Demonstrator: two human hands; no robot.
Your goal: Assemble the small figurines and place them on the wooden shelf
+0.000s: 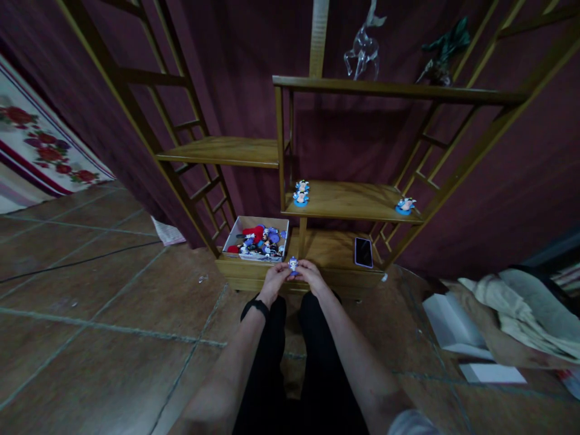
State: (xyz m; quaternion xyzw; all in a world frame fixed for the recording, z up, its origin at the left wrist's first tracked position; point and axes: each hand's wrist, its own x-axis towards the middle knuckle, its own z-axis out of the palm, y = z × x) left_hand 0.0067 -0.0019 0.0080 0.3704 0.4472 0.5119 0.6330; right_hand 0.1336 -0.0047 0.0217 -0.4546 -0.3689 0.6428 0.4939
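Head view: a small blue-and-white plastic figurine point(293, 263) stands upright, long axis vertical, its facing too small to tell. The left hand point(273, 281) and right hand point(312, 277) pinch it together at the front edge of the low wooden shelf board point(330, 246). A white cardboard box of toys point(254, 220) sits just left, a dark flat phone point(363, 252) to the right, with bare board between them.

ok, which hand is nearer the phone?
Right. The right hand sits just left of the phone on the bottom shelf; the left hand is farther left, below the toy box. Both pinch the figurine.
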